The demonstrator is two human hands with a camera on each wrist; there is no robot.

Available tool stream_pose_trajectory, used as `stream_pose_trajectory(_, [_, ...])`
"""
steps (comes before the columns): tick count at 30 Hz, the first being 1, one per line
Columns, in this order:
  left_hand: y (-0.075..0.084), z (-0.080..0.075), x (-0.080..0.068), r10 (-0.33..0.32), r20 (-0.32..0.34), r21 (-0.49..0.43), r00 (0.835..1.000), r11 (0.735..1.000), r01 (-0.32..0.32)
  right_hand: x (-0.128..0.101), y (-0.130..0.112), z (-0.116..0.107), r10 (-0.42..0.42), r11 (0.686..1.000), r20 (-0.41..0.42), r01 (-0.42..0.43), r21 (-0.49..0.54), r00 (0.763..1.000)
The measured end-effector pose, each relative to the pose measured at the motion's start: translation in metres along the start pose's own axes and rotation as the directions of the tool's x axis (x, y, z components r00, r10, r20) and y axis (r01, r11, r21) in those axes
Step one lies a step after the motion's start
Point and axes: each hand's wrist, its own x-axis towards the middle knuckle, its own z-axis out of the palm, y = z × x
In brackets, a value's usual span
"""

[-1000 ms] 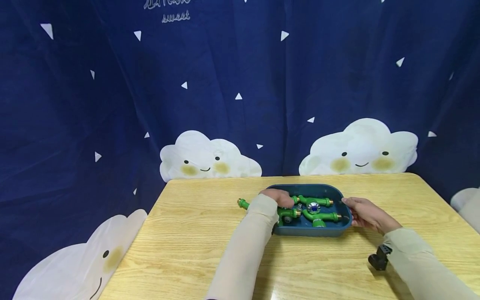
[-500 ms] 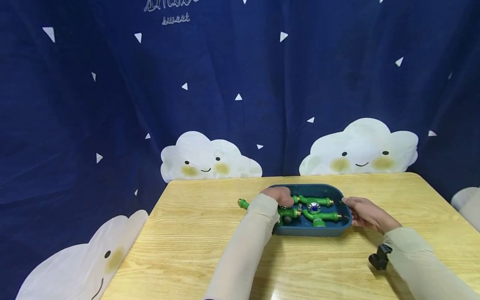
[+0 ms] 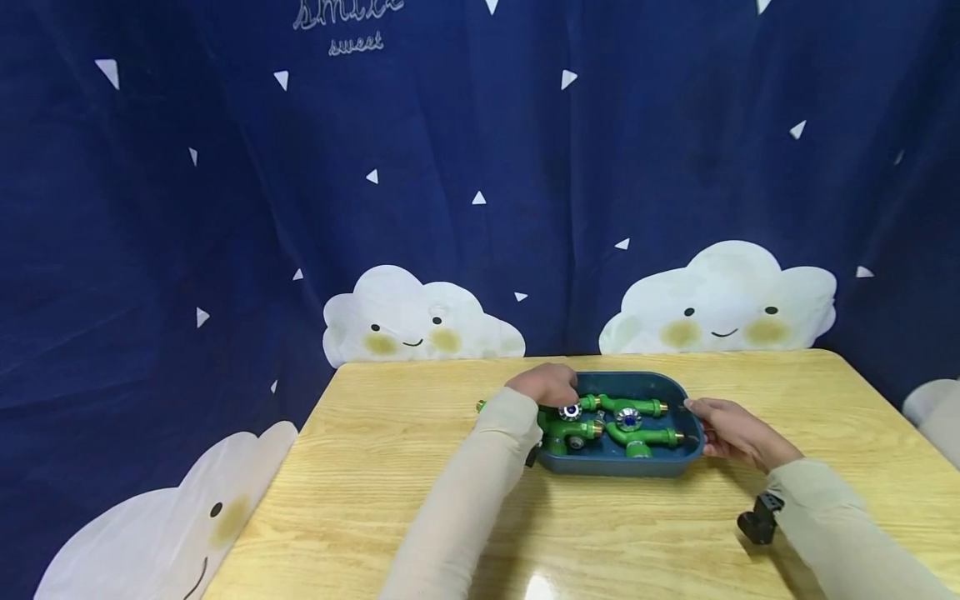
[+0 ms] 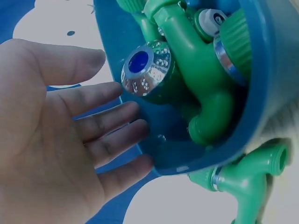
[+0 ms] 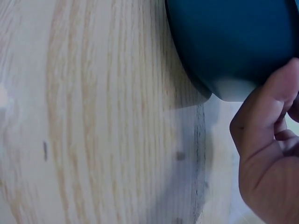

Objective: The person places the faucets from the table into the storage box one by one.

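A dark blue tub (image 3: 615,465) on the table holds several green pipe valves (image 3: 637,436), some with chrome knobs and blue caps. My left hand (image 3: 543,384) is over the tub's left end. In the left wrist view, its fingers (image 4: 112,142) are spread and hold nothing, near a chrome knob (image 4: 142,70). My right hand (image 3: 738,432) grips the tub's right rim, thumb on top. In the right wrist view, that hand (image 5: 271,154) is bent at the tub's end wall (image 5: 229,42); some fingers are hidden.
Outside the tub, to its left, lies another green valve (image 4: 250,179), mostly hidden by my left arm in the head view. The wooden table (image 3: 390,433) reaches back to a blue curtain (image 3: 450,125) with white clouds.
My left hand has lifted and drawn left from among the valves, uncovering a chrome knob. My right hand and the tub stay in place.
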Motion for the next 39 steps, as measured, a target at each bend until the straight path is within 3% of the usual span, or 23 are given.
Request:
stream_pose_trajectory(9, [-0.009,-0.009,-0.014,0.039,-0.015,-0.039,0.999,0.998,-0.04,0.001,-0.001,-0.001,-0.003,1.0,0.013,0.003,0.015,1.0])
stream_pose_trajectory(18, [-0.02,-0.021,-0.033,0.079,-0.088,-0.112,0.993,0.99,-0.089,0.0,-0.002,-0.001,-0.017,1.0,0.018,0.017,0.015,1.0])
stream_pose_trajectory(26, [-0.045,-0.025,-0.048,0.093,-0.166,-0.115,0.982,0.987,-0.113,0.0,0.0,0.0,-0.01,1.0,0.009,0.01,0.026,1.0])
stream_pose_trajectory(32, [-0.065,-0.027,-0.065,0.119,-0.227,-0.059,0.967,0.989,-0.136,-0.001,-0.001,0.002,-0.03,1.0,0.012,0.03,-0.006,0.999])
stream_pose_trajectory(39, [-0.082,-0.018,-0.072,0.108,-0.219,-0.076,0.97,0.989,-0.128,-0.001,-0.001,0.001,-0.02,1.0,0.01,0.02,0.008,1.0])
